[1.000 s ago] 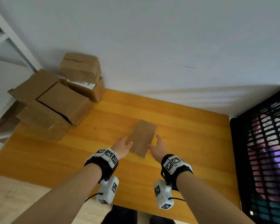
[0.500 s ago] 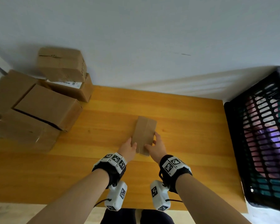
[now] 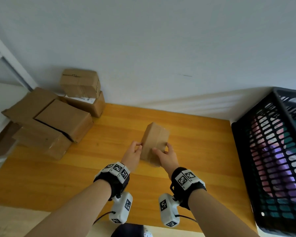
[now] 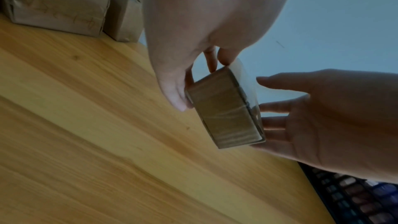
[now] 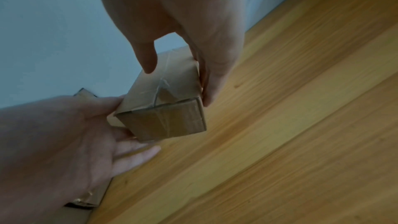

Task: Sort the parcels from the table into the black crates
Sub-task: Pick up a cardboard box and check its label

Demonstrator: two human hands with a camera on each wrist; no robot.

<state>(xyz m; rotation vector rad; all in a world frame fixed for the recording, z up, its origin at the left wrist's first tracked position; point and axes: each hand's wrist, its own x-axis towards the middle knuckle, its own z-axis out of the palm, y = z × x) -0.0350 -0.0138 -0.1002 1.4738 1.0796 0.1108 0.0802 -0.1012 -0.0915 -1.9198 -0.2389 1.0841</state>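
Observation:
A small taped cardboard parcel (image 3: 154, 142) (image 4: 224, 108) (image 5: 165, 101) is held tilted just above the middle of the wooden table (image 3: 195, 142). My left hand (image 3: 135, 151) (image 4: 193, 77) pinches its left side between thumb and fingers. On the parcel's right side my right hand (image 3: 166, 153) (image 5: 178, 81) grips it, thumb on top and fingers along the far face. The black crate (image 3: 273, 159) stands at the table's right end, with coloured items showing through its lattice wall.
Several larger cardboard boxes (image 3: 58, 120) are piled at the table's far left corner against the pale wall, two stacked at the back (image 3: 82, 93). A white shelf frame (image 3: 9, 59) rises at far left. Bare wood (image 3: 41, 182) lies in front of me.
Both hands closed onto the small parcel and lifted it off the table, tipping it up. My view shifted slightly left again after swinging right.

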